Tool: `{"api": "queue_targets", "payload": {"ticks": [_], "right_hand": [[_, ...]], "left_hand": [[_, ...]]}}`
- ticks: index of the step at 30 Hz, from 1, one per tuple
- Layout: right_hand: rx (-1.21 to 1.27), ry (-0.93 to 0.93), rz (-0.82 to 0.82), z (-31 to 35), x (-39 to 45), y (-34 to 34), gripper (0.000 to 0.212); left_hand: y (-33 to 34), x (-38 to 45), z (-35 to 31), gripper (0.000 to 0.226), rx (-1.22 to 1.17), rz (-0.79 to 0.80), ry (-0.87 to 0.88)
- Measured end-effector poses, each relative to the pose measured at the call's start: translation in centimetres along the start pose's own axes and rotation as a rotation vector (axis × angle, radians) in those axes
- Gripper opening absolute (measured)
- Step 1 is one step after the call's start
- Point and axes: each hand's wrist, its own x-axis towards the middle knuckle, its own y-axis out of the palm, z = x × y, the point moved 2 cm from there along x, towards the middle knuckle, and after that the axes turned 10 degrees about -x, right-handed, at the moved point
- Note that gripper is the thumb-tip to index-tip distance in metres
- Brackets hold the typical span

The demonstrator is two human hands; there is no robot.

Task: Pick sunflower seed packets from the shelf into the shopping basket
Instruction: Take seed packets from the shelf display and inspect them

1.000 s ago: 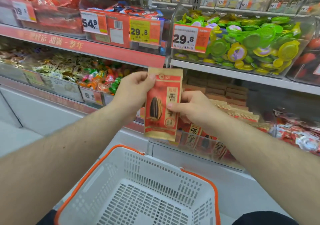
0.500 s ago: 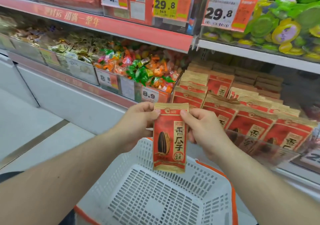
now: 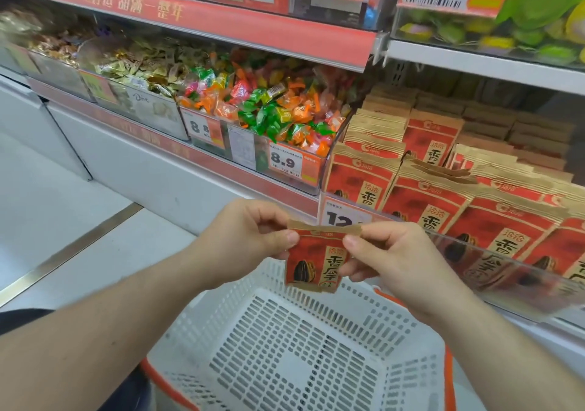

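A red and tan sunflower seed packet (image 3: pixel 316 260) hangs upright over the far rim of the white shopping basket (image 3: pixel 240 319). My left hand (image 3: pixel 243 236) pinches its top left corner and my right hand (image 3: pixel 389 258) pinches its top right corner. The packet's lower edge reaches just below the basket's rim line. Several more of the same packets (image 3: pixel 443 195) stand in rows on the shelf at the right, behind a clear front guard. The basket has an orange rim, and nothing lies on its slotted floor.
A bin of wrapped coloured candies (image 3: pixel 269 113) with an 8.9 price tag sits left of the seed packets. Gold-wrapped sweets (image 3: pixel 142 65) fill bins further left. A red shelf edge (image 3: pixel 221 21) runs overhead. The grey floor (image 3: pixel 63 214) lies at the left.
Both hands have lowered the packet from in front of the shelf down to the basket's far rim. The view has tilted down and nearer to the shelf.
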Motion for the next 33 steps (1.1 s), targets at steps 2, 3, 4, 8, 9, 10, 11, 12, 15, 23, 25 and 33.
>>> {"api": "queue_targets", "payload": {"ticks": [2, 3, 4, 8, 9, 10, 11, 12, 15, 23, 25, 33], "right_hand": [[0.033, 0.003, 0.029, 0.1, -0.2, -0.2, 0.020], [0.039, -0.002, 0.038, 0.1, -0.2, -0.2, 0.021], [0.039, -0.010, 0.041, 0.2, -0.3, -0.3, 0.021], [0.021, -0.029, 0.024, 0.3, -0.5, -0.2, 0.021], [0.015, -0.031, 0.020, 0.3, -0.5, -0.2, 0.021], [0.006, -0.037, 0.015, 0.3, -0.5, -0.2, 0.021], [-0.006, -0.042, 0.008, 0.3, -0.5, -0.1, 0.021], [-0.018, -0.045, 0.001, 0.4, -0.5, -0.1, 0.020], [-0.052, -0.056, -0.012, 0.3, -0.5, 0.0, 0.019], [-0.042, 0.000, -0.027, 0.0, -0.3, 0.5, 0.027], [0.047, 0.037, -0.031, -0.3, -0.2, 0.6, 0.030], [0.354, 0.138, 0.025, -0.1, 0.0, 0.4, 0.030]], "left_hand": [[-0.1, -0.2, -0.1, 0.017, -0.019, -0.011, 0.039], [-0.1, -0.3, -0.2, 0.022, -0.029, -0.016, 0.056], [-0.1, -0.3, -0.2, 0.028, -0.033, -0.018, 0.071], [-0.2, -0.7, -0.4, 0.036, -0.029, -0.004, 0.106], [-0.3, -0.7, -0.4, 0.036, -0.029, -0.005, 0.109], [-0.3, -0.8, -0.4, 0.035, -0.029, -0.009, 0.115], [-0.3, -0.8, -0.3, 0.034, -0.028, -0.012, 0.119], [-0.3, -0.8, -0.2, 0.031, -0.026, -0.012, 0.121], [-0.3, -0.7, 0.0, 0.022, -0.015, -0.007, 0.113], [0.7, -0.7, 0.7, 0.013, 0.057, 0.055, 0.011], [1.0, -0.6, 1.0, 0.012, 0.055, 0.095, -0.038], [1.5, -0.5, 0.4, 0.024, -0.184, 0.108, -0.116]]}}
